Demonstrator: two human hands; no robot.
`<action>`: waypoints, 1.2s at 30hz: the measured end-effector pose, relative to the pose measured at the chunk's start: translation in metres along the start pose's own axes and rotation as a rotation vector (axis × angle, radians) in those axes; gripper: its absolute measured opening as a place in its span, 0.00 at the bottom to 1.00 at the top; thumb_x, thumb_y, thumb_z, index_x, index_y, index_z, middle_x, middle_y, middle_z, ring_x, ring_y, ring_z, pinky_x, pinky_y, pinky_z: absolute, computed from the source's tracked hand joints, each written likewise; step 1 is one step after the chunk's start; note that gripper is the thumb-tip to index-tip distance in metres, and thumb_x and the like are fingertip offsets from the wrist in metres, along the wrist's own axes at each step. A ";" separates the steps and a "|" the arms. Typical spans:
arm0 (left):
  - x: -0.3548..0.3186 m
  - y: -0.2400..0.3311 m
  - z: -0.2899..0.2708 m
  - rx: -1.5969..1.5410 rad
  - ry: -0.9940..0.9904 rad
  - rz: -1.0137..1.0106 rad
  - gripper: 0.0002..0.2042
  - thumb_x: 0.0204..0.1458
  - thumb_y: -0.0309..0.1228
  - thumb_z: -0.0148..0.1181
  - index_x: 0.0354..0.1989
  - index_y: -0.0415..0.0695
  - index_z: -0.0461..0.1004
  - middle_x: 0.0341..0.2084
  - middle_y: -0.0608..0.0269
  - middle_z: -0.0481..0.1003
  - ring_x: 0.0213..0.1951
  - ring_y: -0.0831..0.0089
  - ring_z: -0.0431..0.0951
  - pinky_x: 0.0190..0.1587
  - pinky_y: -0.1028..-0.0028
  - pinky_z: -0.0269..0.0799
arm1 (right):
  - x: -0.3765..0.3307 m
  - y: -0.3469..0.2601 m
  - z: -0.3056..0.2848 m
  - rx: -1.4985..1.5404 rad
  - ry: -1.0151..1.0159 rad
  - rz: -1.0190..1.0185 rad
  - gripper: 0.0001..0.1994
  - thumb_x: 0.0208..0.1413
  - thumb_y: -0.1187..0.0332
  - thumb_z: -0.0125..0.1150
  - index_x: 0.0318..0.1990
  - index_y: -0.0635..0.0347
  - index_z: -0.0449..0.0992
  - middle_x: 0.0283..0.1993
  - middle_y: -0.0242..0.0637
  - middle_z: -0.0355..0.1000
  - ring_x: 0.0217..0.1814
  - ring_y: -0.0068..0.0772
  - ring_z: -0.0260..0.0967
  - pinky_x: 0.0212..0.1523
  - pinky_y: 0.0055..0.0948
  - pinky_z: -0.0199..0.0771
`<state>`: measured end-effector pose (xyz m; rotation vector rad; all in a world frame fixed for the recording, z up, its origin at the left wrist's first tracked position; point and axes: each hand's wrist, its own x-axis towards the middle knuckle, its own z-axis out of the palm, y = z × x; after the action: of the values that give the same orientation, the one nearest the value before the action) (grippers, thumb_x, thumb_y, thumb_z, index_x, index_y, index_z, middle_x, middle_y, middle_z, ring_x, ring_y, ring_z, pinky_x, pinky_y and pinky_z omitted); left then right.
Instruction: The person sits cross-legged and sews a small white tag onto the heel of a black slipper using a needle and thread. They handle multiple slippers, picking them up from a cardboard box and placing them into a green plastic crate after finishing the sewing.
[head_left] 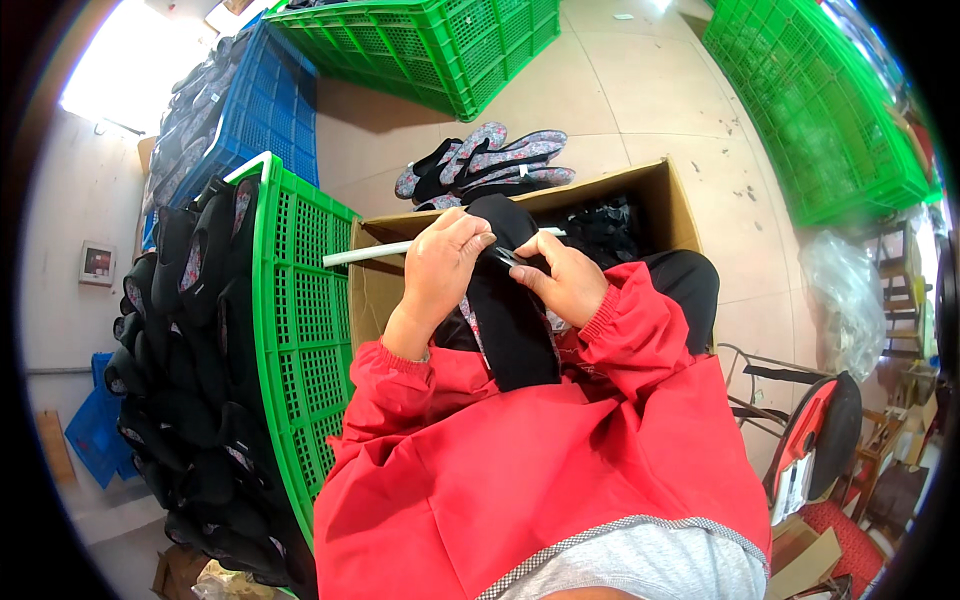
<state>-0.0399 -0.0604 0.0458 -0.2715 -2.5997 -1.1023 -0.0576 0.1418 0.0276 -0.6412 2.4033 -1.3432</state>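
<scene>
Black cloth shoe (512, 320) stands upright between both hands above an open cardboard box (668, 205). The left hand (445, 262) clasps its upper edge; the right hand (565, 280) pinches a small dark tool (505, 257) against it.

Shoe workshop: crates (300, 330) of slippers (480, 165)
</scene>
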 end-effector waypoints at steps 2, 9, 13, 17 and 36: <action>0.002 0.000 0.000 -0.011 -0.014 -0.015 0.04 0.52 0.28 0.62 0.32 0.41 0.76 0.27 0.59 0.72 0.31 0.57 0.75 0.33 0.65 0.69 | 0.006 0.001 0.001 -0.017 -0.003 0.030 0.14 0.60 0.59 0.60 0.44 0.60 0.72 0.39 0.44 0.78 0.43 0.47 0.76 0.42 0.38 0.72; 0.008 -0.006 0.005 -0.028 -0.041 -0.025 0.05 0.52 0.29 0.62 0.32 0.42 0.77 0.27 0.60 0.72 0.31 0.59 0.75 0.34 0.66 0.70 | 0.014 -0.007 -0.001 -0.159 0.003 -0.006 0.13 0.59 0.58 0.60 0.42 0.57 0.72 0.36 0.44 0.77 0.41 0.49 0.75 0.38 0.41 0.71; 0.008 -0.008 0.009 -0.064 -0.024 -0.019 0.05 0.53 0.28 0.62 0.32 0.40 0.76 0.25 0.61 0.69 0.28 0.65 0.72 0.32 0.71 0.67 | 0.015 -0.012 -0.004 -0.195 -0.003 -0.007 0.12 0.58 0.58 0.60 0.41 0.56 0.72 0.35 0.44 0.77 0.39 0.50 0.75 0.37 0.42 0.71; 0.009 -0.009 0.010 -0.063 -0.029 -0.034 0.05 0.53 0.28 0.62 0.32 0.40 0.76 0.25 0.61 0.70 0.28 0.66 0.73 0.32 0.71 0.67 | 0.018 -0.006 -0.002 -0.168 -0.002 -0.020 0.13 0.58 0.57 0.60 0.41 0.55 0.71 0.33 0.45 0.76 0.38 0.51 0.75 0.36 0.45 0.70; 0.056 0.036 0.075 0.280 -0.172 0.427 0.11 0.48 0.24 0.54 0.39 0.42 0.80 0.35 0.62 0.78 0.42 0.60 0.77 0.45 0.66 0.73 | -0.060 0.082 0.042 1.009 -0.059 0.245 0.23 0.54 0.70 0.69 0.55 0.65 0.67 0.46 0.36 0.72 0.45 0.22 0.71 0.47 0.23 0.72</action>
<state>-0.0975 0.0216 0.0402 -0.8379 -2.6216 -0.5845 -0.0052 0.1807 -0.0612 -0.0884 1.3763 -2.0672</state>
